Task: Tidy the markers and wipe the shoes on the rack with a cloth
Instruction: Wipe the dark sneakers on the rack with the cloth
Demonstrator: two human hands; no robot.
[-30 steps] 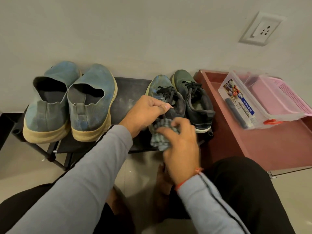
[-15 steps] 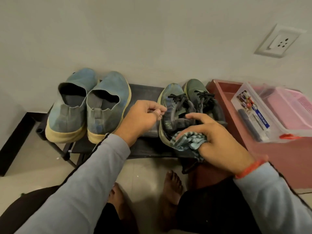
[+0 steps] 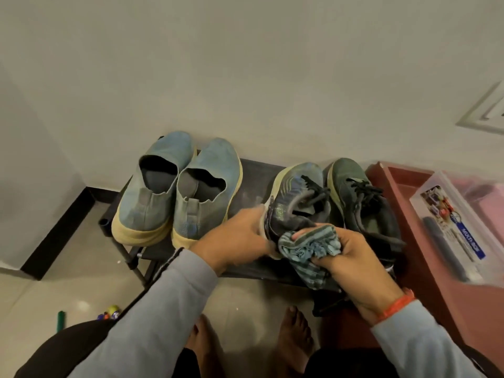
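The blue laced shoe (image 3: 296, 203) is dusty, with a pale yellowish sole edge and dark loose laces; it is tilted onto its side on the black rack (image 3: 253, 173), just in front of both hands. Its partner, a dark green laced shoe (image 3: 357, 197), stands flat just beyond the right hand. The striped blue cloth (image 3: 308, 248) is crumpled into a bunch, and one end hangs down below the right hand.

Both forearms in grey sleeves reach forward and meet at the shoe. The left hand (image 3: 234, 238) grips the heel end of the blue shoe — its fingers are curled around it, a little blurred. The right hand (image 3: 351, 257) has its fingers closed around the cloth and presses it against the shoe's side.

Far to the left of the left hand stands a pair of light blue slip-on shoes (image 3: 177, 186). To the right of the right hand lies a clear plastic box (image 3: 452, 227) on a reddish tray (image 3: 392, 181).
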